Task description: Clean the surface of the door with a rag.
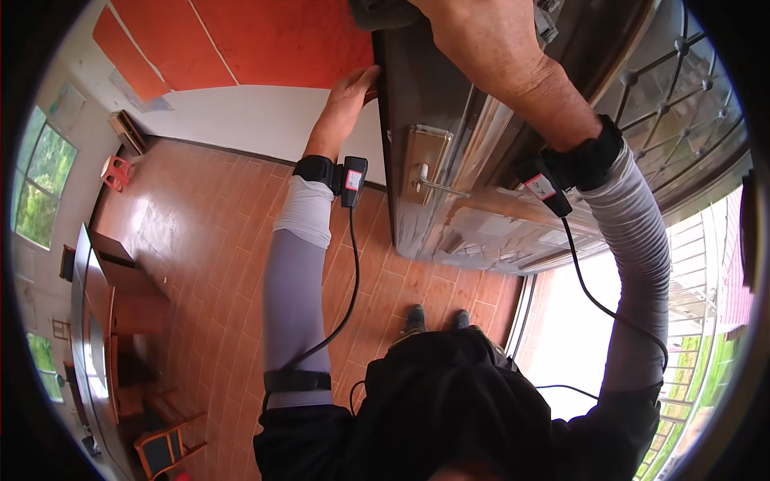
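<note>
Before me stands a dark panelled door (433,234), swung open, with a lever handle (442,187) on a metal backplate (428,156). My left hand (352,96) grips the door's free edge above the handle, its fingertips partly hidden there. Higher up, at the frame's top border, my right hand (481,36) presses a dark grey cloth (385,13) near the upper part of the door; its fingers are mostly cut off by the frame. Whitish streaks mark the door's face below. Both wrists carry black straps with a small cabled box.
Brown tiles cover the floor (240,288). A wooden desk (141,303) and a chair (159,451) stand at left, with a red plastic stool (117,173) farther back. Beside the door is a metal lattice window (665,108). The bright doorway (568,330) lies to my right.
</note>
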The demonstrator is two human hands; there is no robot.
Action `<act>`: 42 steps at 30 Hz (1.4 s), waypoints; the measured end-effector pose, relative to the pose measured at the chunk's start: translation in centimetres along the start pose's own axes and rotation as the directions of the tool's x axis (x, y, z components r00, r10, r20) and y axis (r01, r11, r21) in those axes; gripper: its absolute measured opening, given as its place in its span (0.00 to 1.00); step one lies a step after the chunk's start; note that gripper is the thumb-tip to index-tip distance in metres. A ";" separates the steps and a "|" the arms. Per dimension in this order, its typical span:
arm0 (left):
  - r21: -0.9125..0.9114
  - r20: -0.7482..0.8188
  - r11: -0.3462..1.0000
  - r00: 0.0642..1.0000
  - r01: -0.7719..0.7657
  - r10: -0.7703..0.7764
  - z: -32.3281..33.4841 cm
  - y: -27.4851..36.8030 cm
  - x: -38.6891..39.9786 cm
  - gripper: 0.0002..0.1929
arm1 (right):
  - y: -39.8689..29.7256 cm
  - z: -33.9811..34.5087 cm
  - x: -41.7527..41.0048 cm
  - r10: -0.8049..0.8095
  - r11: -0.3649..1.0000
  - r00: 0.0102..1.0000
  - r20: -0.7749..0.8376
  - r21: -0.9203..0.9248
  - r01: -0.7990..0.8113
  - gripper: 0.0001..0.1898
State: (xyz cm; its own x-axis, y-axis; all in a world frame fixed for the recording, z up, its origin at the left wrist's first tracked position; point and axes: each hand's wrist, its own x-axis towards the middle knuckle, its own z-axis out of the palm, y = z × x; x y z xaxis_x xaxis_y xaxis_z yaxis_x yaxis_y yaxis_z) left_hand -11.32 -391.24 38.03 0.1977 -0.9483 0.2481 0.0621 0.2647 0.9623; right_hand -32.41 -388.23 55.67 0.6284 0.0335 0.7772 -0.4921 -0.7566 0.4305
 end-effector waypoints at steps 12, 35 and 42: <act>0.084 0.038 0.996 0.999 -0.013 0.010 -0.6 -1.0 0.4 0.19 | -7.1 7.5 -12.5 -0.147 0.972 0.970 0.192 0.210 0.106 0.11; 0.063 -0.055 0.996 0.997 0.061 -0.058 -0.5 -0.5 1.0 0.18 | -7.0 6.1 -27.0 0.578 0.397 0.669 0.467 0.555 -0.731 0.25; 0.051 -0.090 0.998 0.995 0.038 -0.033 -0.8 0.1 0.4 0.17 | -5.6 4.2 -23.9 0.570 0.282 0.684 0.455 0.674 -0.683 0.25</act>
State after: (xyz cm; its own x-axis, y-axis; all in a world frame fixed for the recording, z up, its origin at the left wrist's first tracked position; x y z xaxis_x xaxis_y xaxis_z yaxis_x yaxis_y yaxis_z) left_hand -10.44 -391.47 38.14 0.2828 -0.9369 0.2053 0.0191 0.2195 0.9754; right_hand -42.18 -387.56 32.77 0.4230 -0.7056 0.5685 -0.1621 -0.6762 -0.7187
